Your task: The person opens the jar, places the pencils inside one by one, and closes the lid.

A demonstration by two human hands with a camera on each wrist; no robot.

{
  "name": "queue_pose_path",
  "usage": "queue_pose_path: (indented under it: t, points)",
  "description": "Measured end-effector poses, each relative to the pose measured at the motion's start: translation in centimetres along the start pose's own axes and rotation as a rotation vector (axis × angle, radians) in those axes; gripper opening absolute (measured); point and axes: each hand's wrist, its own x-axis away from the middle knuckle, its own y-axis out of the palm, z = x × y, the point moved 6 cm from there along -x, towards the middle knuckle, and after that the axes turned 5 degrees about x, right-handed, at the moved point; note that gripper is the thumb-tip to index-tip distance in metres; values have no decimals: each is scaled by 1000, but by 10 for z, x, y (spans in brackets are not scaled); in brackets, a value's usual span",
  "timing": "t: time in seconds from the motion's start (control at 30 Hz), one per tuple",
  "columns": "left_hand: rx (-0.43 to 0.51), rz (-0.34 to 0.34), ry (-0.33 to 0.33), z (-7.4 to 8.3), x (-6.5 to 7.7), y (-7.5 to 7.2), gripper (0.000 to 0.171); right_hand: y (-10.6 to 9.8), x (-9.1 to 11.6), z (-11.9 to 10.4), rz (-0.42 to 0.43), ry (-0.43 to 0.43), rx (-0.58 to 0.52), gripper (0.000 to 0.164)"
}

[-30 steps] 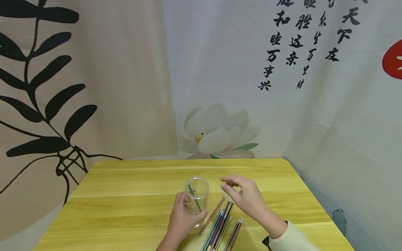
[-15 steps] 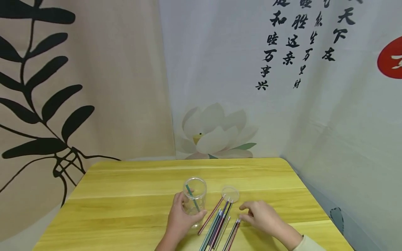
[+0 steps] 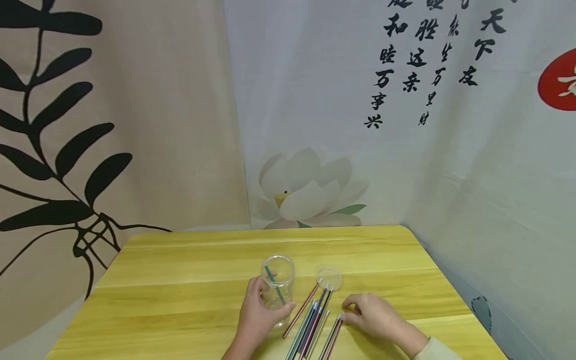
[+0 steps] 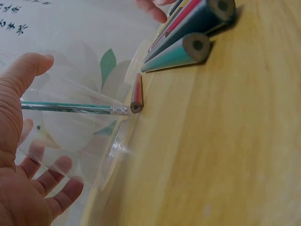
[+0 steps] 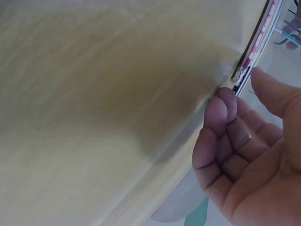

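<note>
My left hand (image 3: 260,314) grips an upright clear cup (image 3: 287,281), fingers behind and thumb at its near side. One teal pencil (image 3: 274,284) leans inside it, with its eraser end down in the left wrist view (image 4: 70,107). My right hand (image 3: 375,316) is low over the table, fingers loosely bent, with thumb and fingertips right at the ends of a small group of dark and reddish pencils (image 3: 332,337). A gap shows between thumb and fingers in the right wrist view. Between the hands lie several more pencils (image 3: 309,327) and a lone reddish pencil (image 3: 300,311).
A round clear lid (image 3: 330,271) lies behind the pencils, whose far ends reach its near edge. Everything rests on a wooden table (image 3: 189,300). Behind it hang cloths with a lotus print (image 3: 310,195) and dark leaves (image 3: 108,175).
My right hand has come from above the clear lid, down and toward me, to the right-hand pencils' ends. My left hand and the cup stay in place.
</note>
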Motion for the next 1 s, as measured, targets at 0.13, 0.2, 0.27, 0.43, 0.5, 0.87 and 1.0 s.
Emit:
queue_pose_path:
  t: [0.13, 0.2, 0.27, 0.43, 0.5, 0.87, 1.0]
  points:
    - [9, -3, 1, 1, 0, 0, 83, 1, -3, -2, 25, -28, 36, 33]
    - [9, -3, -3, 1, 0, 1, 82, 2, -4, -3, 31, -44, 47, 30]
    - [5, -3, -7, 1, 0, 1, 82, 2, -5, -4, 33, -55, 49, 27]
    - [4, -6, -8, -1, 0, 2, 82, 2, -6, -5, 37, -51, 39, 22]
    - [4, -8, -4, 0, 0, 2, 82, 1, -6, -6, 44, -51, 39, 22]
    - [16, -7, -5, -1, 1, 3, 82, 3, -7, -3, 66, -44, 46, 18]
    - [12, -13, -9, -1, 0, 4, 79, 1, -6, 0, 78, -33, 83, 19]
